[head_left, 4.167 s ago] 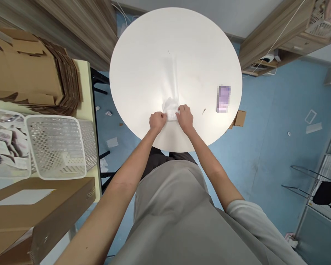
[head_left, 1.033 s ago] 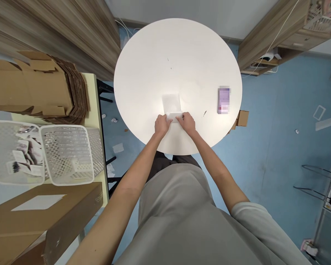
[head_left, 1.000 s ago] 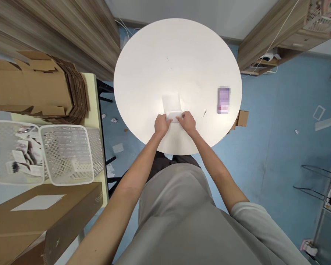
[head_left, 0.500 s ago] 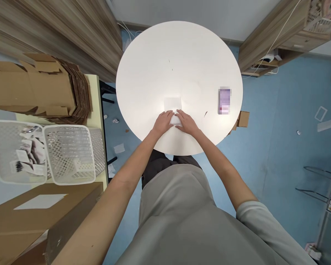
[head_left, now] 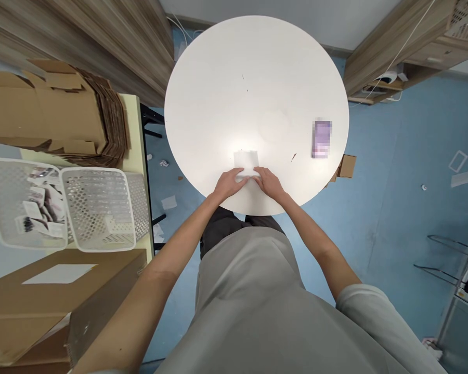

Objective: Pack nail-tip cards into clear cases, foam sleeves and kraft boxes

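Observation:
A small, pale white sheet, looking like folded paper [head_left: 246, 158], is at the near side of the round white table [head_left: 257, 62]. My left hand [head_left: 231, 183] grips its near left corner, fingers on top and thumb along the near edge. At the near right corner my right hand [head_left: 269, 182] holds it in the same way. Both thumbs almost meet at the middle of the near edge. The sheet's far edge looks slightly raised, and its underside is hidden.
A blurred purple pack [head_left: 322, 139] lies at the table's right. Flattened cardboard boxes [head_left: 62, 111], white plastic baskets [head_left: 97, 208] and a large carton [head_left: 113, 280] stand at the left. Paper scraps [head_left: 169, 202] litter the blue floor [head_left: 374, 208]. A small cardboard box [head_left: 347, 166] sits beyond the table's right edge.
Both hands have drawn the white sheet a little nearer to my body. My right hand has shifted outward to the sheet's right corner. The camera view has shifted slightly.

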Demonstrator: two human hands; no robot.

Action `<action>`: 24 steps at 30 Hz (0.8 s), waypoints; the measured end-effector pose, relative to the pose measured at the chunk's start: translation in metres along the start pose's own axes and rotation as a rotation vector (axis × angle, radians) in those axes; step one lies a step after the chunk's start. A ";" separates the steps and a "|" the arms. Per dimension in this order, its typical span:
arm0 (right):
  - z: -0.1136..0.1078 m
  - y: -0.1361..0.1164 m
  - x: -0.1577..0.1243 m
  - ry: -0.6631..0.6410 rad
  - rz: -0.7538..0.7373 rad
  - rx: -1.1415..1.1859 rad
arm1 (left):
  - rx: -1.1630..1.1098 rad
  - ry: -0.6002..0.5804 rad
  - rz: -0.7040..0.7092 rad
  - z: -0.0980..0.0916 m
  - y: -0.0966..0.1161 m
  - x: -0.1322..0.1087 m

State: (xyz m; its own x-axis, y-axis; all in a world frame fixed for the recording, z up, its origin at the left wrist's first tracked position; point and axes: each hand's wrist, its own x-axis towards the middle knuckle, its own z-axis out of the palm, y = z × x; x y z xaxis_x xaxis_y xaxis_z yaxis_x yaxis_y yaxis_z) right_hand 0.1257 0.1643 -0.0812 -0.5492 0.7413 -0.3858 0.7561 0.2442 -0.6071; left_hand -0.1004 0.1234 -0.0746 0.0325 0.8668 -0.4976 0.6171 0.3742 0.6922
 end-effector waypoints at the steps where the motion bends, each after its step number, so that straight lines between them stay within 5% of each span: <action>1: -0.003 -0.001 0.007 0.006 0.033 0.004 | -0.017 0.024 -0.039 -0.001 0.002 0.004; 12: -0.021 -0.005 0.080 0.033 0.268 -0.092 | -0.023 0.176 -0.341 0.006 0.012 0.044; 17: -0.024 -0.003 0.091 0.102 0.169 -0.089 | -0.197 0.316 -0.403 0.014 0.014 0.031; 21: -0.022 -0.006 0.095 -0.008 0.014 -0.059 | -0.329 0.443 -0.476 0.034 0.021 0.012; 24: -0.022 -0.007 0.098 -0.028 0.028 -0.053 | -0.432 0.416 -0.620 0.051 0.029 0.002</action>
State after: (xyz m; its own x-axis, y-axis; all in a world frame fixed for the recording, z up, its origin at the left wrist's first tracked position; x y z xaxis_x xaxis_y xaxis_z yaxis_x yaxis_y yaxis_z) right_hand 0.0743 0.2491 -0.0990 -0.5367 0.7307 -0.4221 0.7889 0.2571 -0.5581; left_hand -0.0424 0.1194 -0.0817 -0.5537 0.4835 -0.6779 0.0727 0.8391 0.5391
